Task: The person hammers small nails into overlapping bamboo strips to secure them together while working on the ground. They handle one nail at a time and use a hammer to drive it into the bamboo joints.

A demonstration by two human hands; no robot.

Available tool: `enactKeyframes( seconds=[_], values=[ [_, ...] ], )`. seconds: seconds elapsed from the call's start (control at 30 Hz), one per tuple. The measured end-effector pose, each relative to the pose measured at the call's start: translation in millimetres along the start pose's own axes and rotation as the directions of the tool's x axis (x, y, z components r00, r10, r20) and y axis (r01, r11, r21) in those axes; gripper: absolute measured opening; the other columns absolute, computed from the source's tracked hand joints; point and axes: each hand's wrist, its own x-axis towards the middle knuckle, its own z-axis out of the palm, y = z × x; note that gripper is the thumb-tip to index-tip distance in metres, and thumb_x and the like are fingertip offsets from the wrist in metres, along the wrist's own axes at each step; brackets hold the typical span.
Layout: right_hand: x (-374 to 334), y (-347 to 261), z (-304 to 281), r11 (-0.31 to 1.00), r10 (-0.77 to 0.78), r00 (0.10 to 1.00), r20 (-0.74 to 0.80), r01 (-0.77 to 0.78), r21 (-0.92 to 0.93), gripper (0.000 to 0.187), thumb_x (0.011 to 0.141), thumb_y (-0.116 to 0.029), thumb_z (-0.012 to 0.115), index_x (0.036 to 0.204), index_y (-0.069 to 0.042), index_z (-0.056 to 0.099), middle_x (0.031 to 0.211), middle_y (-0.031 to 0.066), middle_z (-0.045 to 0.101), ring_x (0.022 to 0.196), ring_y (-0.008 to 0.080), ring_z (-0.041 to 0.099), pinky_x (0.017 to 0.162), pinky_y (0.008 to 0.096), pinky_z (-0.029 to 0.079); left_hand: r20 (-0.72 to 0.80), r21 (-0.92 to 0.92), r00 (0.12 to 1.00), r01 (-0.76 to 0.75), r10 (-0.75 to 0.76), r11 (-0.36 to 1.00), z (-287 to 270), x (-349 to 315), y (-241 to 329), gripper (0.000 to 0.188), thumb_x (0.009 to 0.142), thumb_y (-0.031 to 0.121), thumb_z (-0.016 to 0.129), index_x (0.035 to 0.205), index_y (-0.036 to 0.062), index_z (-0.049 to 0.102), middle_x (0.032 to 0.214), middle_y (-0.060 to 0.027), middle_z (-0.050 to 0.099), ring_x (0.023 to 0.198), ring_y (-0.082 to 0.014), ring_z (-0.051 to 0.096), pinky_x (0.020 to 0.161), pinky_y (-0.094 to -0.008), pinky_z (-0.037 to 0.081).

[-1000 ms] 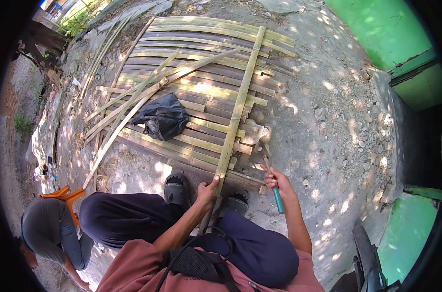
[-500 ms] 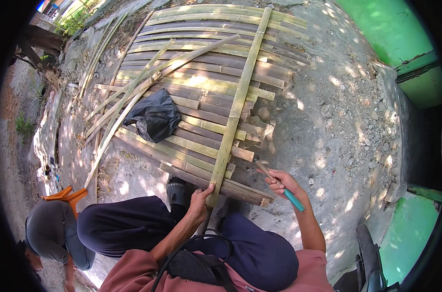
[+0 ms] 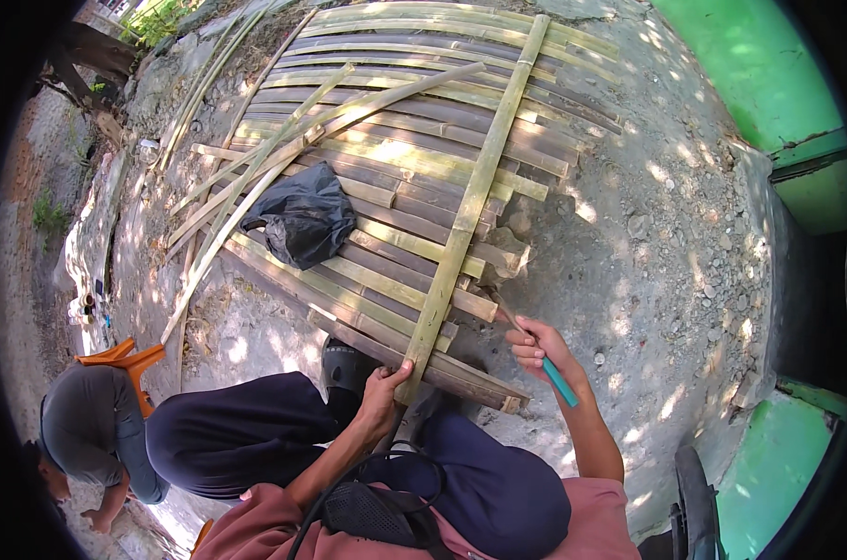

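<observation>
A row of split bamboo slats lies on the ground, with one long bamboo strip laid across their right-hand ends. My left hand grips the near end of that cross strip, thumb on top. In my right hand, closed fingers hold a hammer by its teal grip. The hammer's shaft points up and left, close to the cut end of one slat; its head is blurred and hard to make out. A crumpled black plastic bag rests on the slats.
Loose bamboo strips lie crossed over the slats' left side. At lower left a person bends near an orange plastic chair. Green metal panels stand along the right, with gravelly ground before them.
The bamboo frame has shifted slightly right and down in view. My right hand has moved slightly right with the hammer. At lower left, the other person's hand now reaches toward the ground.
</observation>
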Motion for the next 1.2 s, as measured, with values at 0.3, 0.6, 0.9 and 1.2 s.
enactKeyframes(
  seconds=[0.3,0.6,0.9,1.2],
  values=[
    [-3.9,8.5,-1.8,0.997,-0.06,0.998,-0.029,0.059,-0.05,0.048,0.12,-0.025,0.041,0.16,0.0,0.041,0.07,-0.0073,0.037,0.046,0.0009,0.036,0.037,0.0187,0.036,0.015,0.038,1.0,-0.016,0.015,0.999,-0.7,0.7,-5.0,0.057,0.093,0.044,0.09,0.112,0.0038,0.054,0.109,-0.0067,0.059,0.104,-0.0177,0.054,0.095,-0.0373,0.045],
    [0.7,8.8,-38.6,0.993,-0.025,0.987,-0.156,0.043,0.114,0.046,0.119,-0.022,0.044,0.16,-0.002,0.044,0.07,-0.007,0.038,0.047,0.0014,0.036,0.04,0.0196,0.036,0.004,0.08,1.0,-0.029,0.029,0.996,-1.7,2.7,-7.8,0.061,0.095,0.044,0.087,0.122,-0.0026,0.059,0.115,-0.0103,0.064,0.112,-0.0197,0.057,0.101,-0.0378,0.044],
    [-2.7,-9.7,-13.8,0.958,0.128,0.984,-0.121,-0.154,-0.24,0.049,0.117,-0.02,0.047,0.163,-0.002,0.042,0.073,-0.0064,0.04,0.045,-0.0004,0.035,0.036,0.0186,0.034,-0.008,0.108,1.0,-0.028,0.029,0.994,-0.5,3.2,-5.0,0.064,0.095,0.046,0.087,0.124,-0.0041,0.06,0.116,-0.0111,0.066,0.111,-0.0202,0.06,0.099,-0.0377,0.047],
    [1.2,-27.4,-3.4,0.946,0.202,0.979,0.001,-0.195,-0.258,0.047,0.118,-0.019,0.044,0.163,-0.004,0.042,0.071,-0.0068,0.037,0.042,-0.001,0.037,0.033,0.0175,0.035,-0.006,0.116,1.0,-0.026,0.027,0.993,0.4,1.2,-3.0,0.062,0.095,0.045,0.087,0.122,-0.0039,0.061,0.113,-0.0092,0.066,0.11,-0.0182,0.059,0.1,-0.036,0.046]
  ],
)
